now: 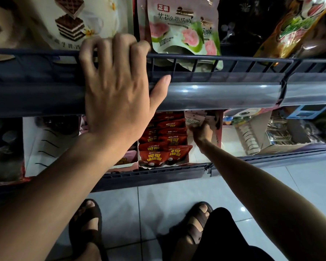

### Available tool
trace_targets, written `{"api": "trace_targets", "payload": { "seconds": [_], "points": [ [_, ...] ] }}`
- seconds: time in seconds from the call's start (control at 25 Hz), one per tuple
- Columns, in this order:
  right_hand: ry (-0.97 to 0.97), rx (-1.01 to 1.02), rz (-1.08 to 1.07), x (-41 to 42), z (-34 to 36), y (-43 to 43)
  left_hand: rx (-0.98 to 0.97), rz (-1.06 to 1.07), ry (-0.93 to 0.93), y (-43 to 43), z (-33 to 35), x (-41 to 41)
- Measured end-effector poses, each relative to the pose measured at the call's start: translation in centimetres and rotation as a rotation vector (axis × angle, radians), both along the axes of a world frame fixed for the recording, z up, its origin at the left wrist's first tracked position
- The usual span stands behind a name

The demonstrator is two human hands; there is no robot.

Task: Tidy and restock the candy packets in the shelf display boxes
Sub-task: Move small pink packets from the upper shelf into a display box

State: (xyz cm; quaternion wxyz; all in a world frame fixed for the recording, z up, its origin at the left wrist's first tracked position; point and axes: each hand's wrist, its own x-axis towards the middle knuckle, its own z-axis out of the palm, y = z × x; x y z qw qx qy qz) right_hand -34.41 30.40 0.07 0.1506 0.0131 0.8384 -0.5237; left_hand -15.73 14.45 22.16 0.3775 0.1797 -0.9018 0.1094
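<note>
Two hands: both in view, one on the shelf rail, one beneath it.
Right grip: the right hand pinches a pale packet at its lower part. The fingertips lie in shade under the rail and cannot be told apart.
Packet position: below the rail, at the mouth of a dark-walled display box, with its top edge close under the rail's overhang.
Right arm: bare forearm stretched from the lower right, forward and under the rail, wrist nearly straight.
Left grip: the left hand lies over the rail. Its four fingers are bent over the top bar, and the thumb is held out straight to the right along the rail's front face.
Left arm: bare forearm rising from the lower left to the rail, back of the hand towards the camera.
Red packets: below the rail, just left of the right hand, standing in overlapping rows in a white carton.
Above the rail: a guava pouch stands behind the wire bars, just right of the left fingers. A wafer pack stands behind and left of them.
Below the rail, either side: further cartons, blurred, contents not legible.
Floor: pale glossy tiles nearer than the rail, with two feet in dark sandals standing on them.
Light: dim, with shelf interiors largely in shadow.
</note>
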Motion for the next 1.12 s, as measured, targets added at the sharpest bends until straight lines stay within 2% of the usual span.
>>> {"api": "trace_targets", "payload": {
  "seconds": [0.24,0.48,0.64,0.88,1.12],
  "points": [
    [-0.025,0.044,-0.054,-0.2,-1.0,0.1,-0.002,-0.005,0.010,0.0,0.0,0.0],
    [0.071,0.206,0.059,-1.2,-1.1,0.9,-0.004,-0.010,0.019,-0.1,-0.1,0.0],
    [-0.003,0.031,0.096,-1.7,-0.5,1.1,-0.008,0.002,0.021,-0.1,-0.2,-0.1],
    [-0.110,0.045,-0.231,-0.6,-1.9,0.2,-0.005,0.002,0.019,0.0,-0.1,0.0],
    [-0.208,-0.042,-0.242,0.4,-0.7,1.4,0.005,0.003,0.010,0.0,-0.1,0.0]
  ]
}}
